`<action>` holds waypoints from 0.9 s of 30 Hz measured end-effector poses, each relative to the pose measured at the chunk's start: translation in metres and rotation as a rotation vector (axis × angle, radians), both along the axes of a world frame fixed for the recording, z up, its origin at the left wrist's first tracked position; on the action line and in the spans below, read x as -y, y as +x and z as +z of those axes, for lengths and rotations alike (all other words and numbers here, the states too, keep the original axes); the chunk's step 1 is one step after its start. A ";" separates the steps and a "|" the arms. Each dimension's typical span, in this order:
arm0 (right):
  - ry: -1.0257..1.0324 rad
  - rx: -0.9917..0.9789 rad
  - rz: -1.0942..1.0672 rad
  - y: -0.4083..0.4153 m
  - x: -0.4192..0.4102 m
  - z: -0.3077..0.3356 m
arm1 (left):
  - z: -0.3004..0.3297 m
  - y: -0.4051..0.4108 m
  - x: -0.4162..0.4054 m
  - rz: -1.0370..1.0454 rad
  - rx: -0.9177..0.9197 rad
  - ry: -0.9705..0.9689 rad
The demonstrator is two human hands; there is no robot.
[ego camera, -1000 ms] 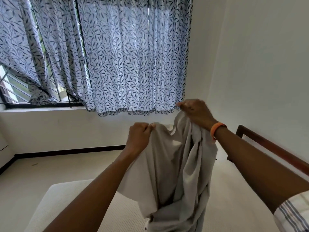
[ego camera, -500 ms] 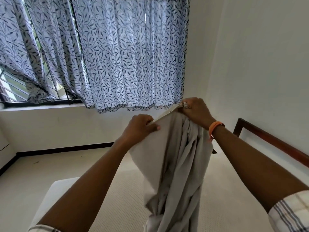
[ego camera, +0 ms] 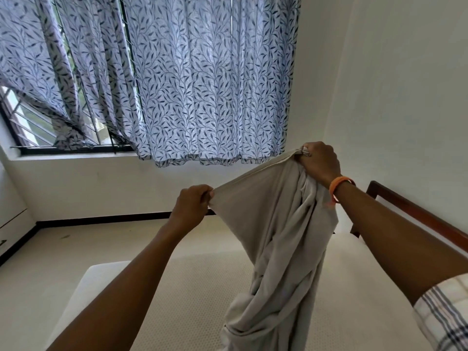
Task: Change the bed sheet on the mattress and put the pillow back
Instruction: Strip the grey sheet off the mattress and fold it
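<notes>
A beige bed sheet [ego camera: 273,249] hangs bunched in the air above the bare white mattress [ego camera: 192,295]. My left hand [ego camera: 192,203] grips one part of its top edge. My right hand [ego camera: 319,163], with an orange band at the wrist, grips the edge higher up and to the right. The stretch of edge between the hands is pulled taut. The sheet's lower folds drop to the mattress at the bottom of the view. No pillow is in view.
A dark wooden bed frame [ego camera: 415,211] runs along the white wall on the right. Leaf-patterned curtains [ego camera: 202,84] hang over a barred window [ego camera: 25,122] ahead. Pale floor [ego camera: 50,262] lies left of the mattress.
My hands have moved apart along the sheet's edge, the right one rising and the left one shifting left. The edge between them went from slack to taut.
</notes>
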State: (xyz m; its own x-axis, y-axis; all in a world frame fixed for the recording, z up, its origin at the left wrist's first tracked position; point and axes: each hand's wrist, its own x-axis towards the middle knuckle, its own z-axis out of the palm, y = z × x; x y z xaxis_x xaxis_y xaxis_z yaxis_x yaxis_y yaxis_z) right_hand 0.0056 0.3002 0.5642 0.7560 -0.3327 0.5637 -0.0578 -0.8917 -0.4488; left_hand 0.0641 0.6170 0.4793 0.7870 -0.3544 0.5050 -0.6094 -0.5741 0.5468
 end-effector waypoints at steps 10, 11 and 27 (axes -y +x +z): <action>0.058 -0.034 -0.053 0.006 0.014 -0.002 | 0.008 -0.019 0.004 -0.203 0.255 0.001; 0.063 -0.036 -0.058 0.007 0.017 -0.002 | 0.010 -0.020 0.002 -0.236 0.297 0.054; 0.045 -0.023 0.034 0.017 0.040 -0.002 | 0.004 -0.011 0.007 -0.029 0.575 0.289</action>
